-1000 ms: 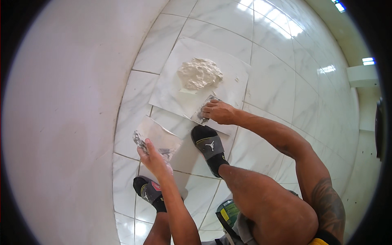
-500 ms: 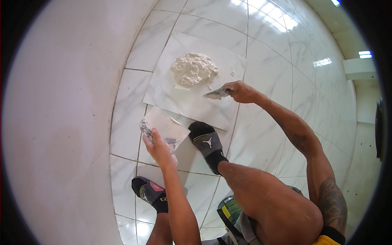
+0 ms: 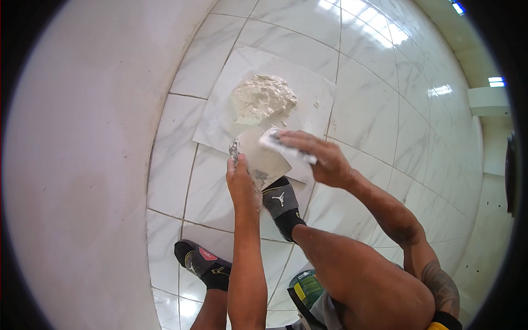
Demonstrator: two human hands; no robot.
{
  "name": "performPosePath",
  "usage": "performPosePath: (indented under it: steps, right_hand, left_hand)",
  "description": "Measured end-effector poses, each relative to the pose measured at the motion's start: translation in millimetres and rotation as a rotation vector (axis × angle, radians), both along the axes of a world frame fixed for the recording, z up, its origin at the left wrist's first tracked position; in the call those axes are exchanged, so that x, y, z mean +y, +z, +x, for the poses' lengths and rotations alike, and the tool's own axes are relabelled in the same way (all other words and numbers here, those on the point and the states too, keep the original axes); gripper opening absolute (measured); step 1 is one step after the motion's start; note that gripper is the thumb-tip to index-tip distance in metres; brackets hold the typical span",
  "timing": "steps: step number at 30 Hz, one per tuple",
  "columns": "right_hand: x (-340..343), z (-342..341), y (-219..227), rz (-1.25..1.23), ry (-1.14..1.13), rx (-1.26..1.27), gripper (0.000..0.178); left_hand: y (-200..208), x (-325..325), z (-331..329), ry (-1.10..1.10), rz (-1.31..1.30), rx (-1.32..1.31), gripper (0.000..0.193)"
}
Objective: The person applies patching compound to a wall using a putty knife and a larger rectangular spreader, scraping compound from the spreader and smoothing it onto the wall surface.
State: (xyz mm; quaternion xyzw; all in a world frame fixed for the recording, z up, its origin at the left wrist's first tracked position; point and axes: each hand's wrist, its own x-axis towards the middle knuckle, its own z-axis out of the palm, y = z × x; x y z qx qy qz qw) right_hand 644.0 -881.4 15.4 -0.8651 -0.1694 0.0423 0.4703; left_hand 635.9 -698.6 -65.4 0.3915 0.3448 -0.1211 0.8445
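Observation:
My left hand (image 3: 240,179) grips a square, flat plate (image 3: 269,159) by its left edge, the thumb on top; grey and white smears mark that edge. In my right hand (image 3: 327,159) is a putty knife (image 3: 269,137) coated with whitish paste, its blade over the plate's upper part. Whether blade and plate touch is hard to tell, and the hand is slightly blurred. Just beyond both hands, a heap of off-white putty (image 3: 267,99) lies on a pale square tile (image 3: 311,91) set on the floor.
My feet, in socks and dark slides (image 3: 279,199), stand on the marble-patterned tile floor (image 3: 363,104). A white wall (image 3: 93,165) runs along the left. A green container with a yellow patch (image 3: 308,286) is partly hidden beside my bent leg.
The plate in my left hand has moved right and up, closer to the putty heap. My right hand has turned the putty knife, now paste-coated, and brought it over the plate.

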Motion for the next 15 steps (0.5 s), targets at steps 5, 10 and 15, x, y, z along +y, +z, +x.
performPosePath:
  steps: [5, 10, 15]
  right_hand:
    - [2.0, -5.7, -18.7, -0.193, 0.362, -0.289, 0.074]
    - [-4.3, -10.0, -25.1, -0.272, 0.436, -0.261, 0.072]
    - [-21.4, -16.7, -53.3, -0.331, 0.373, -0.256, 0.066]
  left_hand:
    - [8.1, 7.3, -1.0, -0.046, -0.274, -0.155, 0.040]
    - [20.0, 26.3, -7.6, -0.080, -0.084, -0.112, 0.036]
    - [16.1, 35.6, -17.6, -0.073, 0.022, -0.015, 0.049]
